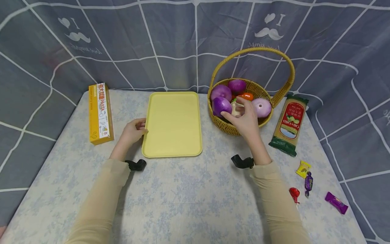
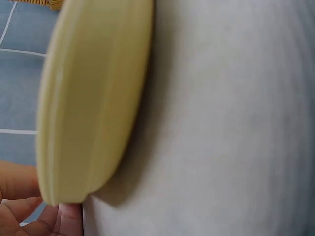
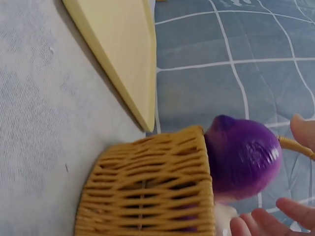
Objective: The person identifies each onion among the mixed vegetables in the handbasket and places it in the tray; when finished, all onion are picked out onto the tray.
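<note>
Head view first: your right hand (image 1: pixel 245 120) reaches into the round woven wicker basket (image 1: pixel 222 126) with the tall arched handle, and its fingers curl around a small whitish garlic-like piece (image 1: pixel 237 109). This piece lies between the front purple onion (image 1: pixel 220 105) and the paler pink-purple onion (image 1: pixel 261 107), so the thing is directly under your palm, away from you and a little to the left of the wrist. Two more purple onions and an orange-red vegetable (image 1: pixel 246 96) sit behind it. Your left hand (image 1: pixel 133 131) is at the left rim of the flat pale yellow plastic tray (image 1: pixel 173 123), with fingers bent on the edge. The tray is just beside the basket, on its left side, and its long axis runs away from you.

Left wrist view: you see the tray rim (image 2: pixel 93 98) very close and blurred, with fingertips (image 2: pixel 29 206) touching its lower edge.

Right wrist view: the basket wall (image 3: pixel 147 187) fills the bottom, one purple onion (image 3: pixel 243 157) stands above its rim, and your fingertips (image 3: pixel 268 221) are spread just beside the onion. The corner of the tray (image 3: pixel 133 64) lies near the basket, apart from it. The whitish piece is almost hidden here.
</note>
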Demonstrator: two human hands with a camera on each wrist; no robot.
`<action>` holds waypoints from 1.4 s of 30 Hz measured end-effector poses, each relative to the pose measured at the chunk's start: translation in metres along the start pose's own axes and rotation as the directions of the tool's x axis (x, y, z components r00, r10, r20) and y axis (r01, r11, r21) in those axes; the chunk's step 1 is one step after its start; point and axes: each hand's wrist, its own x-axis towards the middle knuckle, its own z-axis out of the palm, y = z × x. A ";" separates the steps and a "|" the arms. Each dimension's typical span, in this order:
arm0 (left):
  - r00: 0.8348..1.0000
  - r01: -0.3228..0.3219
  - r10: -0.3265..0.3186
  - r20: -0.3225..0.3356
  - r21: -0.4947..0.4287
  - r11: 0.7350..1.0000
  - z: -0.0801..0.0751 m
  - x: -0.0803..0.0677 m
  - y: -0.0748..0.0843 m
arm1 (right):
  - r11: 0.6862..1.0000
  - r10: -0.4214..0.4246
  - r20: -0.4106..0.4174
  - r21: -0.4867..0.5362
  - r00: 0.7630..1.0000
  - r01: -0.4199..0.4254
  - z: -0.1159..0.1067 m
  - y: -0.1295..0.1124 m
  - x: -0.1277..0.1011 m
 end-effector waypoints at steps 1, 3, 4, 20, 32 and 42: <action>1.000 -0.003 0.003 0.002 -0.001 1.000 0.001 0.000 0.000 | 1.000 0.005 -0.005 0.004 1.000 -0.005 0.002 -0.001 0.000; 1.000 -0.014 0.014 0.005 -0.004 1.000 0.001 0.000 0.001 | 1.000 0.012 -0.013 0.011 1.000 -0.012 0.005 -0.002 0.000; 1.000 -0.018 0.018 0.007 -0.005 1.000 0.002 0.001 0.002 | 1.000 0.015 -0.017 0.018 1.000 -0.015 0.007 -0.002 0.000; 0.999 -0.014 0.014 0.033 -0.023 1.000 0.012 0.000 0.004 | 0.999 0.017 -0.080 -0.044 0.997 -0.021 0.025 -0.008 0.004; 0.999 -0.027 0.028 0.041 -0.026 0.999 0.014 -0.004 0.006 | 0.988 -0.072 -0.126 -0.144 0.989 0.054 0.031 -0.007 0.003; 0.998 -0.021 0.023 0.054 -0.036 0.999 0.018 -0.006 0.006 | 0.985 -0.074 -0.162 -0.164 0.984 0.047 0.032 -0.006 0.002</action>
